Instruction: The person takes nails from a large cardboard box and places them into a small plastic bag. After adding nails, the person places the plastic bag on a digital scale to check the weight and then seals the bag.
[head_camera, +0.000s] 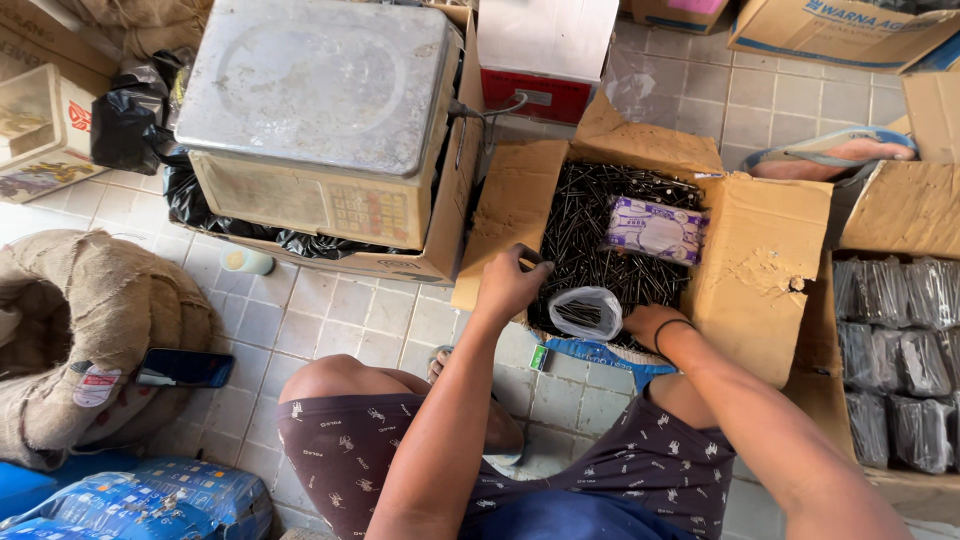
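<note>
Left hand (508, 285) is closed at the near-left edge of the open cardboard box (765, 270), apparently pinching nails (590, 215) at the pile's edge. Right hand (650, 322) is curled on the rim of a small clear plastic bag (588, 310), held open over the pile and already part-filled.

Risks, as judged:
- thin film could be pierced by nail points
- nails could be dropped onto the tiles if the bag mouth sags
- fingers could be pricked by loose points
</note>
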